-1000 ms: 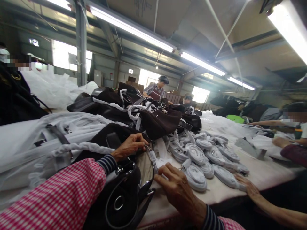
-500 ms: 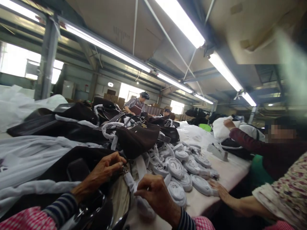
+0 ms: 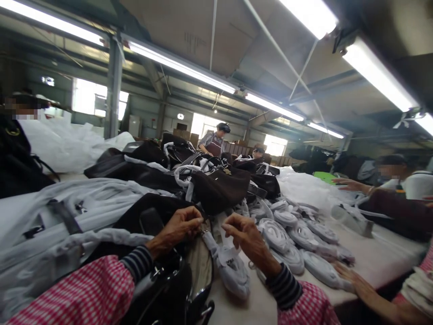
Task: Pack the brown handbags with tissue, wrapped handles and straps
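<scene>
My left hand (image 3: 182, 224) is closed in a pinch at the upper corner of an open dark bag (image 3: 158, 295) with a striped lining. At its fingertips a metal clip (image 3: 204, 233) joins a strap wrapped in white (image 3: 233, 273), whose coil hangs beside the bag onto the table. My right hand (image 3: 248, 241) is raised above that coil, with thumb and fingers bent together. Whether anything thin is between them is hard to make out against the white behind.
Several white-wrapped strap coils (image 3: 275, 234) lie on the table (image 3: 259, 304) to the right. Dark bags (image 3: 218, 189) are piled ahead, white wrapping (image 3: 111, 198) at left. A co-worker's hand (image 3: 345, 275) rests by a coil; another person (image 3: 392, 189) reaches from the far right.
The view has swung left. My right hand has come up off the wrapped strap, and its coil now shows fully. My left hand stays at the bag's corner.
</scene>
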`<control>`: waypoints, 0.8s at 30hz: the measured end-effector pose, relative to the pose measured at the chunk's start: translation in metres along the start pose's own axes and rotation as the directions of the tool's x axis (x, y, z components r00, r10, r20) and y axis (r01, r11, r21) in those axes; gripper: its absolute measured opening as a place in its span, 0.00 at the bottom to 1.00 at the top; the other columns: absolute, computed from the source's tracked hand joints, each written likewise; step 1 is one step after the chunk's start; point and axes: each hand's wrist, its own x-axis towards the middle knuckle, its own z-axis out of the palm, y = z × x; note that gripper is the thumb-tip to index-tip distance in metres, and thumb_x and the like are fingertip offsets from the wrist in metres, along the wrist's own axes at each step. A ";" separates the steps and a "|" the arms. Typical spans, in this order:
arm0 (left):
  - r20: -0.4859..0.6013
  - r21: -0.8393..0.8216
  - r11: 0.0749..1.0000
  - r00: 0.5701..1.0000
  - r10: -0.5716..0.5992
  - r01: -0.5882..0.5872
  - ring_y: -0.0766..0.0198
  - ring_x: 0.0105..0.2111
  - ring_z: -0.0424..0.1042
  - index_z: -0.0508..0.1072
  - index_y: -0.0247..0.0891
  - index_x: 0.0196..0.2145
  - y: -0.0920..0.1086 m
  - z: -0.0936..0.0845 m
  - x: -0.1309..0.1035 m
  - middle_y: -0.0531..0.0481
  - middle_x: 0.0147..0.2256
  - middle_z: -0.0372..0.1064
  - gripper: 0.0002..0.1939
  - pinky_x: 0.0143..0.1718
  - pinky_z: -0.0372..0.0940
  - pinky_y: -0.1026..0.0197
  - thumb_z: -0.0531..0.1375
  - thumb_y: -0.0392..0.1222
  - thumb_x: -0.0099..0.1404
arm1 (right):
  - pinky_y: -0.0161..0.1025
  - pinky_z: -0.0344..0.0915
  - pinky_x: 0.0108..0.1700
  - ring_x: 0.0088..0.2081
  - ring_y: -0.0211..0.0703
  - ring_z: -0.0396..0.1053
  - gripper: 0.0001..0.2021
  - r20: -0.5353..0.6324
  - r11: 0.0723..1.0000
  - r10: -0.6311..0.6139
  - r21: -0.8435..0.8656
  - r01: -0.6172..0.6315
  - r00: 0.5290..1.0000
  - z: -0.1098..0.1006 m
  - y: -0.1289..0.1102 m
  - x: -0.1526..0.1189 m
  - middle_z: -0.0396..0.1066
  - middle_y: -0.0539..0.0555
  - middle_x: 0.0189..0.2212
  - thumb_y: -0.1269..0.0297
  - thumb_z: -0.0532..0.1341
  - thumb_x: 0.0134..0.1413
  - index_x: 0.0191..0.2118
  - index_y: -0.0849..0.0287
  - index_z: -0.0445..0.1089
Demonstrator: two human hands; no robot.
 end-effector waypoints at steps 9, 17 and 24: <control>-0.006 -0.035 0.999 1.000 -0.012 0.012 0.66 0.24 0.68 0.76 0.33 0.33 0.011 -0.005 -0.009 0.50 0.27 0.72 0.21 0.28 0.64 0.63 0.71 0.55 0.56 | 0.27 0.58 0.20 0.23 0.34 0.69 0.18 -0.010 0.806 0.138 0.582 -0.106 0.990 0.046 -0.007 0.032 0.76 0.53 0.29 0.56 0.73 0.45 0.34 0.60 0.69; -0.026 -0.069 0.997 0.999 0.026 -0.028 0.67 0.23 0.67 0.76 0.32 0.31 0.015 -0.003 -0.008 0.51 0.25 0.70 0.21 0.26 0.63 0.64 0.71 0.55 0.55 | 0.27 0.53 0.17 0.18 0.29 0.59 0.18 0.017 0.843 0.165 0.517 -0.150 0.986 0.050 0.004 0.035 0.69 0.46 0.22 0.55 0.74 0.46 0.36 0.64 0.75; -0.034 -0.084 0.996 0.999 0.032 -0.035 0.65 0.23 0.69 0.76 0.32 0.29 0.018 -0.001 -0.009 0.50 0.24 0.71 0.22 0.26 0.66 0.63 0.72 0.56 0.54 | 0.27 0.46 0.17 0.17 0.26 0.52 0.21 0.046 0.799 0.227 0.562 -0.213 0.973 0.059 0.011 0.036 0.64 0.44 0.19 0.51 0.76 0.42 0.33 0.63 0.74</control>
